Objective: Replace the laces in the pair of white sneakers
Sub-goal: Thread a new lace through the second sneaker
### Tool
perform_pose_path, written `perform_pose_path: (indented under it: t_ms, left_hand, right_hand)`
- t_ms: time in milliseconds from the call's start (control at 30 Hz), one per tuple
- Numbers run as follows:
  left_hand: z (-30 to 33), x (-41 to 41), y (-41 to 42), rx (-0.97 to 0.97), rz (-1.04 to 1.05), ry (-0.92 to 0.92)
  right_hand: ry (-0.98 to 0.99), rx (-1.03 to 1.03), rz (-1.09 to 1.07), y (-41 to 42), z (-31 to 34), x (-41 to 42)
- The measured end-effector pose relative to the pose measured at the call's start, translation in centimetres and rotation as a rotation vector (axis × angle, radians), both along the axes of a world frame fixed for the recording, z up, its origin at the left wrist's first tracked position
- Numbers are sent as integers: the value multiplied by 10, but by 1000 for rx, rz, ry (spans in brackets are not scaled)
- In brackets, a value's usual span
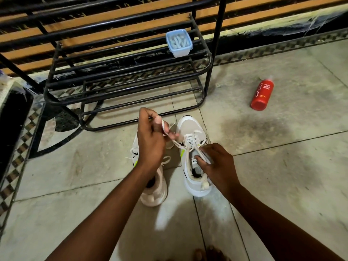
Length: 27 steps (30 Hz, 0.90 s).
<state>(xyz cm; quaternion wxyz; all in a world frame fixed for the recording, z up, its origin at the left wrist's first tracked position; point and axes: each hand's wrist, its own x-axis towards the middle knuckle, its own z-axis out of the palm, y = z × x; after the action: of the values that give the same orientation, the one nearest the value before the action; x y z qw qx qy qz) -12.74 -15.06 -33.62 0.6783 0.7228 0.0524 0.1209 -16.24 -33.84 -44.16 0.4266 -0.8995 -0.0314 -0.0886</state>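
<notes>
Two white sneakers stand side by side on the tiled floor [282, 166], toes pointing away from you toward the black metal shoe rack [130, 76].

Your left hand [150, 142] is raised over the left sneaker [154, 193], fingers curled and pinching a loop of white lace [164, 127] near its end. That lace runs down and to the right into the upper eyelets of the right sneaker [194, 132]. The left sneaker is mostly hidden under your forearm; only its heel and part of its side with a black swoosh and a yellow-green patch show. Loose lace ends lie beside it.

Your right hand [216, 162] rests on the right sneaker at the tongue, fingers curled around the other run of lace and gripping it just above the shoe opening. The right sneaker is laced only through its forward eyelets, and a thick off-white lace lies slack along the collar down to the heel.

A clear lidded plastic container [179, 43] sits on the top tier of the rack, at its right end; pale pieces show inside, too blurred to identify. A red foam body wash bottle [262, 94] lies on its side on the floor, well apart to the right.
</notes>
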Motion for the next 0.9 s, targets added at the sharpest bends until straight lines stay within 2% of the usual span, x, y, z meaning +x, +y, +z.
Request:
perform_pose_path:
  t_ms: [33, 67, 200, 267, 333, 400, 433, 533, 567, 600, 633, 733, 767, 800, 833, 900]
  left_hand:
    - [4, 4, 4, 17, -35, -14]
    - [5, 8, 8, 136, -98, -46]
    - [-17, 12, 23, 1033, -575, -190]
    - [-26, 10, 25, 1241, -688, -233]
    - [-27, 6, 24, 1236, -612, -222]
    - [-23, 1, 22, 1064, -423, -188]
    - [-18, -1, 20, 876, -329, -138]
    - [-2, 4, 11, 28, -116, 124]
    - [2, 5, 11, -179, -74, 197]
    - [5, 6, 14, -230, -67, 215]
    - [4, 8, 19, -81, -98, 163]
    - [-18, 9, 38, 899, -478, -122]
    - [-23, 7, 39, 1072, -609, -110]
    - [-27, 3, 39, 1133, -684, -94]
    - [-30, 1, 35, 1109, -691, -109]
    - [-29, -3, 26, 921, -565, -99]
  right_hand:
    - [-5, 5, 9, 0, 1, 0]
    - [-2, 14, 17, 0, 2, -1]
    - [8, -3, 20, 0, 1, -1]
    - [23, 10, 17, 1, 1, -1]
    - [29, 14, 18, 0, 1, -2]
    - [31, -3, 22, -1, 0, -2]
    - [29, -10, 23, -2, 0, -2]
    - [19, -19, 7, -2, 0, -2]
    - [15, -32, 10, -1, 0, -2]
    - [11, -41, 15, 1, 0, -2]
    - [6, -45, 19, 2, -1, -1]
    - [-14, -54, 17, 2, -2, 1]
    - [-15, -62, 14, 2, -2, 1]
    - [-14, -70, 13, 2, -2, 1]
    - [-16, -77, 11, 2, -2, 1]
    - [-33, -91, 14, 2, -3, 1]
